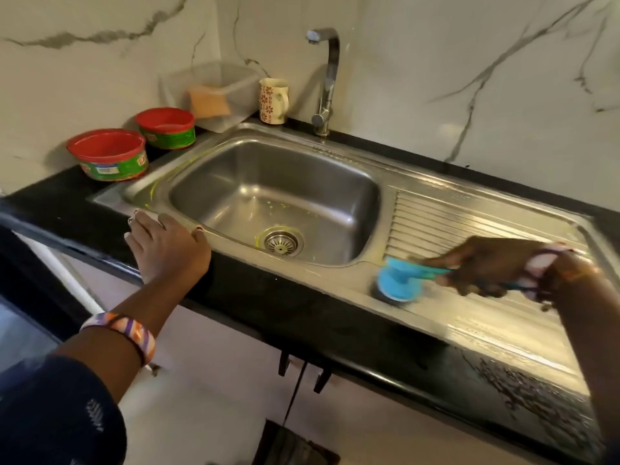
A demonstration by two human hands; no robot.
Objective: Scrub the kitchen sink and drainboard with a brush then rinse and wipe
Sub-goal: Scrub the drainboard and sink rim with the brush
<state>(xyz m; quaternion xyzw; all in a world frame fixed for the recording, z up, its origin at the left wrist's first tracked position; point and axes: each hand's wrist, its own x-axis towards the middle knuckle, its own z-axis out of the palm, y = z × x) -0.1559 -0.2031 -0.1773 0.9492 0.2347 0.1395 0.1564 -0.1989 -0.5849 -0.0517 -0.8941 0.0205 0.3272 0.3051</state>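
A stainless steel sink [352, 209] with a round drain strainer [281, 241] fills the middle of the view. Its ribbed drainboard [469, 216] stretches to the right. My right hand [483, 266] grips the handle of a blue scrub brush [397, 280], blurred by motion, whose head presses on the front left corner of the drainboard. My left hand [164, 243] rests flat, fingers straight, on the sink's front left rim and the black counter edge [100, 216].
A chrome tap [327, 78] stands behind the basin. At the back left sit a patterned mug [273, 100], a clear plastic box with a sponge [214, 95] and two red-lidded green tubs [107, 154], [166, 127]. Marble wall behind.
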